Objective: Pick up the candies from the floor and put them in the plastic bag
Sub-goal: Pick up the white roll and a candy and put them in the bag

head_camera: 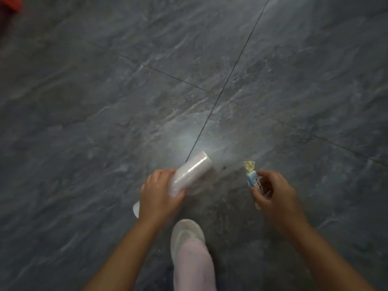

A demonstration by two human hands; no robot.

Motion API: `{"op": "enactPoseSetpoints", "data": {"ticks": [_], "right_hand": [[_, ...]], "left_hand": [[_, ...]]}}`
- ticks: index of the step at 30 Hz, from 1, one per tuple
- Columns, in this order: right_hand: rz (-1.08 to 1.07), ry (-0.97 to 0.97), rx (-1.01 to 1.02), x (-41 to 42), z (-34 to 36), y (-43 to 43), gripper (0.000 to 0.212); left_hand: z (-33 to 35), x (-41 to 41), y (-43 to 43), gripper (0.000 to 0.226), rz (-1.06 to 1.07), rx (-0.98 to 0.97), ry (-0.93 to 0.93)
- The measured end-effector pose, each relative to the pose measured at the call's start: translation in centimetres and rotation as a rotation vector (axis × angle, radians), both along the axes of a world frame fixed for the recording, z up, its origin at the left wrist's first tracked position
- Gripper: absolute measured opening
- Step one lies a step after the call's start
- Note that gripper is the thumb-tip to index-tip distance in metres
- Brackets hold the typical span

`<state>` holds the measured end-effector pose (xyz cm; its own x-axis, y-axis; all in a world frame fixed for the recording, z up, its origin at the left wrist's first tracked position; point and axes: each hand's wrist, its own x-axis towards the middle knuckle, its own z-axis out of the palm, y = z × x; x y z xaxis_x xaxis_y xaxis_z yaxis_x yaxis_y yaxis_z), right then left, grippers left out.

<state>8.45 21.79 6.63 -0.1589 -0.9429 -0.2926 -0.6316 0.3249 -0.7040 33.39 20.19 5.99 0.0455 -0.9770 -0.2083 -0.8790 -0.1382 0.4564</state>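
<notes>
My left hand grips a rolled-up clear plastic bag that sticks out up and to the right, above the dark floor. My right hand pinches a wrapped candy, light blue and white with a twisted cream end pointing up. The candy is off the floor, a short gap to the right of the bag. No other candy shows on the tiles in view.
Dark grey marbled floor tiles with thin grout lines fill the view. My white shoe and pink trouser leg stand between my forearms. A red object peeks in at the top left corner.
</notes>
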Motion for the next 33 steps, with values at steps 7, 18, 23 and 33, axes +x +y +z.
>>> {"op": "enactPoseSetpoints", "data": {"ticks": [7, 18, 23, 33], "right_hand": [[0.113, -0.074, 0.01, 3.2, 14.5, 1.2, 0.031], [0.253, -0.084, -0.122, 0.8, 40.8, 2.2, 0.028], [0.247, -0.074, -0.214, -1.5, 50.7, 4.9, 0.029], [0.348, -0.075, -0.21, -2.7, 62.1, 11.1, 0.027]], "left_hand": [[15.8, 2.2, 3.4, 0.046, 0.242, 0.105, -0.009], [42.5, -1.0, 8.6, 0.042, 0.369, -0.06, 0.113], [52.4, -3.3, 11.2, 0.043, 0.349, -0.109, 0.145], [64.2, -5.1, 19.4, 0.043, 0.436, -0.146, 0.161]]}}
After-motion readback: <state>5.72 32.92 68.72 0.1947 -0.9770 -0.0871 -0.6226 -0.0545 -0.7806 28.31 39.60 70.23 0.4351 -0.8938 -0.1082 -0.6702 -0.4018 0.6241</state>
